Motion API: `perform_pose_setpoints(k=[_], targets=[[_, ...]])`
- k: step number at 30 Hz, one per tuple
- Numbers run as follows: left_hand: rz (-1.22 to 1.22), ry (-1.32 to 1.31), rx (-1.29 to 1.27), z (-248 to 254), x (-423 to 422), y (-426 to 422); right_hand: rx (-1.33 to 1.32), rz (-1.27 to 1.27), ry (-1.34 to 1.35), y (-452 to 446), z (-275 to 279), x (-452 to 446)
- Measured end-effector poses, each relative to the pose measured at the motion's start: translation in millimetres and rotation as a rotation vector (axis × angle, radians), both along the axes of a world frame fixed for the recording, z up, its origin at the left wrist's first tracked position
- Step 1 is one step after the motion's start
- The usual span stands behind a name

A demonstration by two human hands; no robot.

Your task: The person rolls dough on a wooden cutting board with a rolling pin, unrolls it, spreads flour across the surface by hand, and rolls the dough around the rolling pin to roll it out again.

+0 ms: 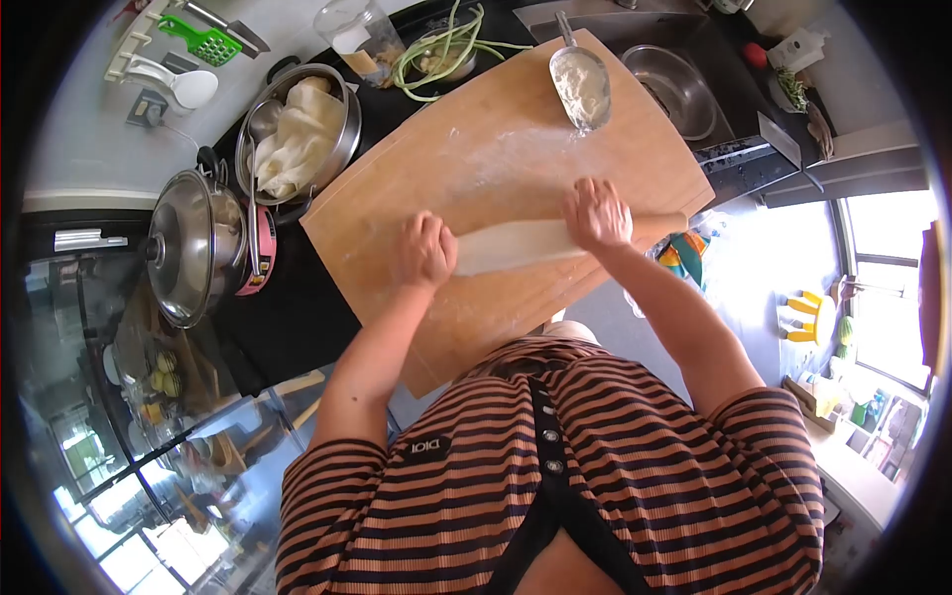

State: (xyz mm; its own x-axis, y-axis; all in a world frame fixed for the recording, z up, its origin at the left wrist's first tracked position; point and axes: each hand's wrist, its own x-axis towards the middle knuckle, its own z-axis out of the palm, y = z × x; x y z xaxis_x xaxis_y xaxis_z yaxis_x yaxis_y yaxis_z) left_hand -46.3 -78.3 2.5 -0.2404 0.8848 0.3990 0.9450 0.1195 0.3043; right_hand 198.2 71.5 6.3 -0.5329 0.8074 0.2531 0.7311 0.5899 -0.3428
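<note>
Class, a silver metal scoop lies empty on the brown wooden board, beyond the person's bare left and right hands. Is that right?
Not empty: the head view shows the scoop holding whitish powder. It does lie on the board, beyond the left hand and right hand.

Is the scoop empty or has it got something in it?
It isn't empty: the scoop has white powder inside.

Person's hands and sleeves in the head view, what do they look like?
The left hand and right hand are both ungloved, with no watch or bracelet visible. The sleeves are short, striped black and orange-brown.
</note>
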Motion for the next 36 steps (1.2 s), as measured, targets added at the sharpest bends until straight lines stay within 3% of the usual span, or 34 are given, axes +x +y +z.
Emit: perform_pose_setpoints(k=[3, 6, 8, 10, 15, 19, 22, 25, 36], targets=[[0.014, 0.063, -0.014, 6.7, -17.4, 28.4, -0.060, -0.099, -0.007, 24.8, 20.6, -27.6], [0.065, 0.226, 0.063, 10.9, -8.2, 40.4, 0.113, -0.096, 0.077, 10.8, 6.4, -47.7], [-0.013, 0.188, 0.100, 15.8, 32.5, 40.5, 0.118, -0.006, 0.132, -23.3, 18.9, -63.1], [-0.064, 0.168, 0.107, 9.5, 61.2, 37.1, -0.051, 0.092, 0.094, -45.3, 10.1, -65.7], [-0.058, -0.031, 0.125, -12.0, 54.8, 66.0, 0.014, 0.064, 0.131, -23.1, 2.6, -80.5], [0.085, -0.181, -0.170, 5.4, 40.2, 89.6, -0.033, -0.008, 0.097, 11.3, 7.6, -98.9], [0.174, -0.029, 0.141, -6.9, 3.8, 67.7, 0.155, -0.126, 0.136, 18.0, 1.9, -67.8], [0.166, 0.007, -0.014, -14.4, -23.0, 29.9, -0.028, -0.102, -0.049, 16.3, 6.9, -17.8], [0.133, 0.012, -0.154, 3.6, 18.3, -31.3, -0.119, -0.032, -0.067, -28.7, 21.3, 8.9]])
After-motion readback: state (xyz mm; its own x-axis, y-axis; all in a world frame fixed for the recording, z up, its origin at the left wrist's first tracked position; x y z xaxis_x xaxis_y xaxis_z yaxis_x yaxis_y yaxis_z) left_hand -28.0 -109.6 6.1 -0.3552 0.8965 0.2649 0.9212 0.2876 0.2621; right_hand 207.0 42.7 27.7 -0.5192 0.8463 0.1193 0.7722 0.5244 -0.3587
